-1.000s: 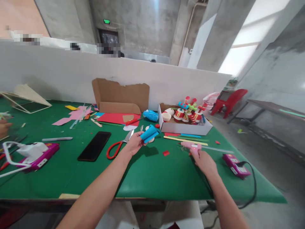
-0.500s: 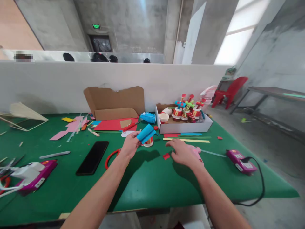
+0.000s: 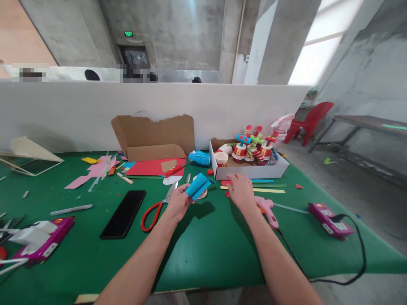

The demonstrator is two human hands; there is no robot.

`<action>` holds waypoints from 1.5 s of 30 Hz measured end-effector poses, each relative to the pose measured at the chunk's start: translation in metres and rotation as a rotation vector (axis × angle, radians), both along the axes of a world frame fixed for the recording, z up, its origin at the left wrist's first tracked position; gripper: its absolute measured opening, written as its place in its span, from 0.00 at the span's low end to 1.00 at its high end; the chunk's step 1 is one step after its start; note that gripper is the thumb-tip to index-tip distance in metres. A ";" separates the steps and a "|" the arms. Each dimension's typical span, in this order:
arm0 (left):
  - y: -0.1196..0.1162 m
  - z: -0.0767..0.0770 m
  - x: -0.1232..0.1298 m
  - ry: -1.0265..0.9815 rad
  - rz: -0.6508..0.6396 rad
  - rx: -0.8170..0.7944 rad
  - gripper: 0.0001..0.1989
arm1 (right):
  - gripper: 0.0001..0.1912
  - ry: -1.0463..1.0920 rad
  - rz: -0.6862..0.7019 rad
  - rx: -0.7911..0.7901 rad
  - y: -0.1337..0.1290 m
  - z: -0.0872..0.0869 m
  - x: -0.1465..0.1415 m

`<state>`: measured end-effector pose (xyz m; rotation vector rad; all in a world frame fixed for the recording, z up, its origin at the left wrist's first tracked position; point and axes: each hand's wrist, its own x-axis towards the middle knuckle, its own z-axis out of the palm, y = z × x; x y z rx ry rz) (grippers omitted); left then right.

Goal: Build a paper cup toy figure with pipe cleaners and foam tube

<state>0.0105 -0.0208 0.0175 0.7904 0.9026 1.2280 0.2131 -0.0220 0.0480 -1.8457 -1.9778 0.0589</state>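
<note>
My left hand (image 3: 178, 202) is closed on a folded piece of blue paper (image 3: 197, 186), raised above the green table. Behind that paper, a paper cup (image 3: 203, 195) is mostly hidden. To the left of the hand lie red-handled scissors (image 3: 151, 215), blades pointing away. My right hand (image 3: 241, 192) reaches over the paper strips (image 3: 270, 190) in front of the white box, fingers apart and bent downward; nothing shows in its grasp. Red paper (image 3: 224, 183) lies by its fingertips. Just right of its wrist rests a pink glue gun (image 3: 268, 211) with a clear glue stick.
A white box (image 3: 251, 173) holds decorated cup figures (image 3: 240, 150). A black phone (image 3: 123, 214) and a power strip (image 3: 47, 243) lie left. Another purple block (image 3: 330, 220) with a black cable sits right. Cardboard (image 3: 155, 135) leans on the white partition; paper scraps (image 3: 95, 169) lie before it.
My right hand has moved away from me, off the glue gun's side toward the strips. My left hand, still holding the blue paper, has shifted slightly right and nearer, uncovering more of the scissors.
</note>
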 end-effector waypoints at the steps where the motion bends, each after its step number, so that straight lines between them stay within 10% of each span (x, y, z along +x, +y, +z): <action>1: 0.000 -0.001 0.000 -0.018 -0.015 -0.012 0.20 | 0.13 0.190 0.046 0.038 0.001 -0.001 -0.006; 5: -0.004 -0.004 0.001 -0.054 -0.082 -0.050 0.19 | 0.11 1.082 0.249 -0.012 -0.002 -0.019 -0.036; 8: -0.006 -0.006 0.001 -0.085 -0.086 -0.063 0.18 | 0.10 1.321 0.224 -0.030 -0.006 -0.034 -0.045; 27: -0.007 -0.006 -0.005 0.005 -0.296 -0.170 0.13 | 0.06 0.940 0.594 -0.112 -0.015 -0.027 -0.017; 33: -0.008 -0.002 -0.008 0.039 -0.324 -0.127 0.16 | 0.06 1.106 0.419 -0.099 -0.014 -0.027 -0.026; 40: -0.009 0.008 -0.009 0.238 0.138 0.217 0.14 | 0.14 1.544 0.055 -0.176 -0.013 -0.034 -0.034; 45: -0.012 0.012 -0.005 0.313 0.141 0.283 0.14 | 0.11 1.470 0.075 -0.100 -0.014 -0.032 -0.035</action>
